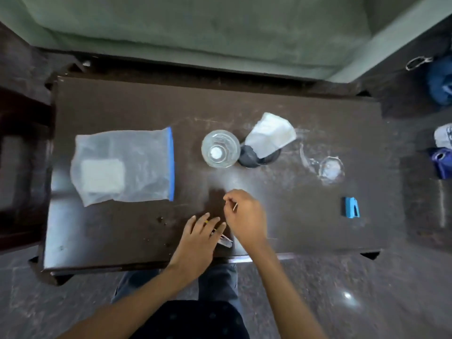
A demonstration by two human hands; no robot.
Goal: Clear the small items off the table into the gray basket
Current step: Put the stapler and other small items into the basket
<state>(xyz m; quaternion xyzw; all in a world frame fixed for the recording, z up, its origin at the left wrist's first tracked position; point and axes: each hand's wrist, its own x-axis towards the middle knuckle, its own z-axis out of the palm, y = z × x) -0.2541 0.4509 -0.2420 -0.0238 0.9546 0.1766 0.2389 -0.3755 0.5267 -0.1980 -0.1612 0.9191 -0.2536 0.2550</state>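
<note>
My right hand point(245, 216) hovers over the dark table point(122, 108) near its front edge, fingers pinched on a thin pale stick point(235, 206). My left hand point(199, 237) lies flat beside it, fingers spread over a small pen-like item point(226, 242) whose clear end pokes out by the fingertips. A small blue block point(351, 207) sits at the right. A clear zip bag point(123, 166) holding a white pad lies at the left. The dark round container point(254, 156) behind the hands has a white cloth point(270, 134) resting on it; no gray basket is plainly seen.
A clear glass point(220, 149) stands mid-table, and a second clear glass point(329, 168) lies on its side at the right. A green sofa point(195, 28) runs behind the table. Blue bags and a shoe point(442, 135) lie on the floor at the right.
</note>
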